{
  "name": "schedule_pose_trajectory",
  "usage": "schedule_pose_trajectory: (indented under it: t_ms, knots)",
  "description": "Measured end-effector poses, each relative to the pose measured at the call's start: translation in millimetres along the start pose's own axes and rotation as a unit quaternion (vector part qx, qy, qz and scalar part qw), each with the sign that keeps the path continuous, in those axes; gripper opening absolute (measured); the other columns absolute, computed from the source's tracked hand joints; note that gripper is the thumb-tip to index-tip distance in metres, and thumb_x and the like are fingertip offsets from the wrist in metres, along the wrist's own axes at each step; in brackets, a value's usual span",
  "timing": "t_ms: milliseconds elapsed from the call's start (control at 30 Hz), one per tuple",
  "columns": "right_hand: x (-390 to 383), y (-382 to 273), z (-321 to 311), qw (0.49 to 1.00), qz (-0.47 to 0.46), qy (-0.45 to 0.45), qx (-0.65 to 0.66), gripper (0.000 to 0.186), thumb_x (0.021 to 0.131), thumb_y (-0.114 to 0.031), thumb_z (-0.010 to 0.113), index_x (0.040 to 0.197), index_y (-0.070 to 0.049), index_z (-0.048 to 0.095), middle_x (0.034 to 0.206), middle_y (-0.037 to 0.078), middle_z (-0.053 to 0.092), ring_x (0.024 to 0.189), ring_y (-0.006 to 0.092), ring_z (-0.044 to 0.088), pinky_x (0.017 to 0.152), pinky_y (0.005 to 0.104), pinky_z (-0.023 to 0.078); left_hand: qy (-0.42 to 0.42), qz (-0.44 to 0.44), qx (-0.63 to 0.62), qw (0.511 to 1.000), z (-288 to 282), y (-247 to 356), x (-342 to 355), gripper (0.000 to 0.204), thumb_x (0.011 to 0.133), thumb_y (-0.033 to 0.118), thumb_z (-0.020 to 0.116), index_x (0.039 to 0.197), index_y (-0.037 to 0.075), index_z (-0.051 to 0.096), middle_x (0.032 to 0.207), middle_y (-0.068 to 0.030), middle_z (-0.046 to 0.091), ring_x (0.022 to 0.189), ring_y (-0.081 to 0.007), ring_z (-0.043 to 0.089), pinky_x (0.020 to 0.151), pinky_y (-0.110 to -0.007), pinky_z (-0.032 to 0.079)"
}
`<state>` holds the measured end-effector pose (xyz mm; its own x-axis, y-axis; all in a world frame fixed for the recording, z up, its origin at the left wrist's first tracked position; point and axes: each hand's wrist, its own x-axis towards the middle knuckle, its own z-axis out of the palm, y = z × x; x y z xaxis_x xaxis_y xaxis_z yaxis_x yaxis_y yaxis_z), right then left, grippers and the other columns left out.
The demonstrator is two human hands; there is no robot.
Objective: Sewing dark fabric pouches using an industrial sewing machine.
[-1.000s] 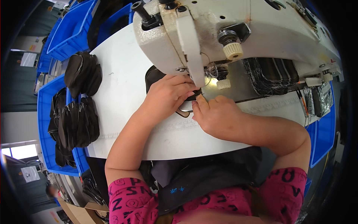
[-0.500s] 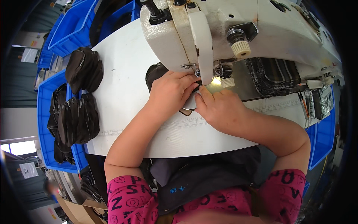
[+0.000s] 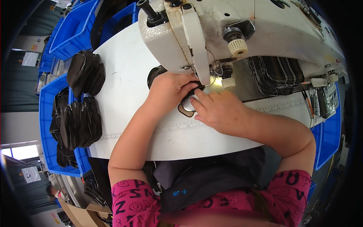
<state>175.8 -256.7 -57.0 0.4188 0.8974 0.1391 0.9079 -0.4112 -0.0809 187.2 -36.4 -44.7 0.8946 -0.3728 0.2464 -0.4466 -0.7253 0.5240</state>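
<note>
A black fabric piece point(image 3: 154, 74) with a rounded, zipper-like edge lies beneath the needle area of a white sewing machine point(image 3: 166, 41). My left hand point(image 3: 166, 92) covers much of it, thumb and fingers closed on its edge beside the presser area. From the right, my right hand point(image 3: 223, 113) reaches in with fingers slightly apart. Its fingertips touch the fabric's near edge and a small shiny metal plate point(image 3: 188, 103). A tan-edged rounded tab point(image 3: 185, 110) sticks out below that plate. The needle tip is hidden behind the machine's white lever.
Stacked black pouches point(image 3: 81, 121) hang over a blue bin point(image 3: 45, 109) on the left, with another pouch stack point(image 3: 86, 73) behind. More black pieces point(image 3: 278, 75) sit under the machine arm. A ruler strip point(image 3: 151, 128) crosses the white table point(image 3: 124, 72). Tools point(image 3: 308, 102) lie at right.
My right hand's fingers have shifted slightly left and spread, drawing off the fabric. More of the metal plate and tan-edged tab shows. My left hand stays on the fabric.
</note>
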Motion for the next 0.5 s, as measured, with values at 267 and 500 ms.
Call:
schedule_pose_trajectory:
  t_ms: [267,500]
  knots:
    - [3.5,2.1,2.0,0.995,-0.055,0.087,0.014,0.045,0.09,-0.031,0.073,0.119,0.003,0.07,0.12,0.019,0.069,0.112,0.0314,0.064,0.098,0.0418,0.052,0.041,0.048,0.067,0.996,5.6,-3.1,-3.1,0.021,0.082,0.011,0.083,0.103,0.011,0.08,0.091,-0.008,0.073,0.084,-0.0309,0.071,0.073,-0.04,0.055]
    - [-1.2,-7.8,4.4,0.996,-0.054,0.072,-0.024,0.046,0.092,-0.028,0.07,0.121,0.007,0.07,0.124,0.028,0.068,0.122,0.038,0.062,0.104,0.0438,0.051,0.017,0.055,-0.009,0.998,0.7,-7.5,-3.1,0.018,0.087,0.009,0.08,0.105,0.008,0.08,0.09,-0.0112,0.073,0.081,-0.0301,0.07,0.073,-0.039,0.054]
